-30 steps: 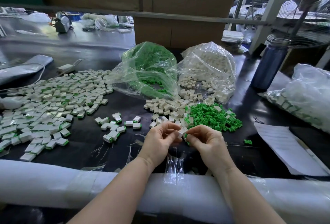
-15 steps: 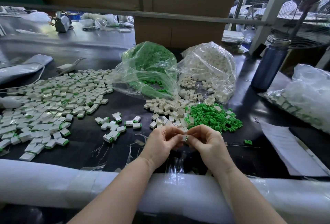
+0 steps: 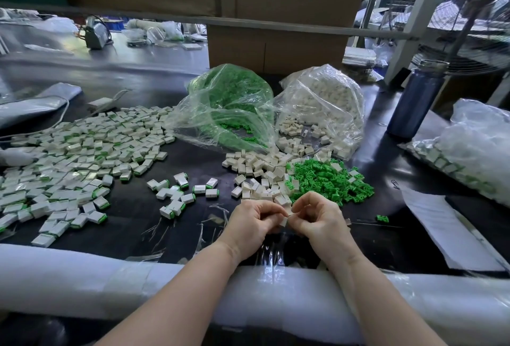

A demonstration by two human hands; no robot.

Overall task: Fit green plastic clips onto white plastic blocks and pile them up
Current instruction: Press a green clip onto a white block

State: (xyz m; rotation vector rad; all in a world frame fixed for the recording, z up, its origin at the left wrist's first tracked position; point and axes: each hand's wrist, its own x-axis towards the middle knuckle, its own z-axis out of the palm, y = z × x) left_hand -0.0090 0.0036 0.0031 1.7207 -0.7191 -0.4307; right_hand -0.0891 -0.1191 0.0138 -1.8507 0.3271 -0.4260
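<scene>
Left of the green clip heap (image 3: pixel 328 183), past the loose blocks (image 3: pixel 259 172), a strip of bare surface (image 3: pixel 132 207) lies open; behind the heap two bags (image 3: pixel 229 108) block.

Left hand (image 3: pixel 249 223), right hand (image 3: pixel 320 223) pinch white block (image 3: pixel 284 221) together.

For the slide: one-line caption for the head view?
Both hands, left and right, pinch a small white plastic block above the black worktable.

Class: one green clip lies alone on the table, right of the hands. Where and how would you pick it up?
Pinch the lone green clip across its short sides, from above with the right hand. It lies flat on the dark table, with nothing beside it.
</scene>
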